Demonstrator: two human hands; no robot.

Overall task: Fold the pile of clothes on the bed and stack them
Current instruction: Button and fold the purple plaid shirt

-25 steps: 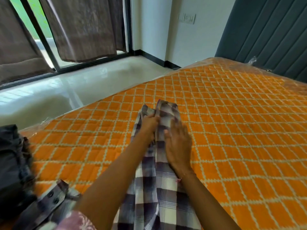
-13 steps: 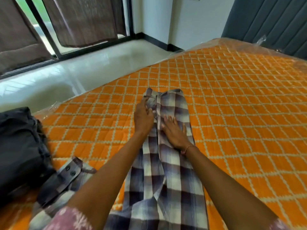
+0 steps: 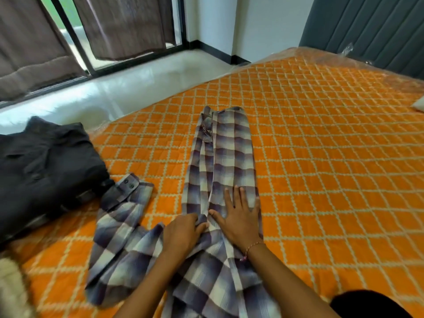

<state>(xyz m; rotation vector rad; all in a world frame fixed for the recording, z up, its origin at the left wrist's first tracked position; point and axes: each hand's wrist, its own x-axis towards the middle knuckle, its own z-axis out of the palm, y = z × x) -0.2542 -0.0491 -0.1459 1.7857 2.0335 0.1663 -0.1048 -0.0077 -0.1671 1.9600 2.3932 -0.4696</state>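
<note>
Both hands sit low in the centre of the frame on the plaid shirt [image 3: 223,161], which lies lengthwise on the orange bed [image 3: 321,138]. The left hand [image 3: 183,232] pinches a fold of it; the right hand [image 3: 238,216] presses flat, fingers spread. Dark folded clothes [image 3: 43,166] lie at the left edge.

Brown curtains [image 3: 119,24] over glass door (floor [image 3: 137,81] glossy), grey headboard [image 3: 371,31].
</note>
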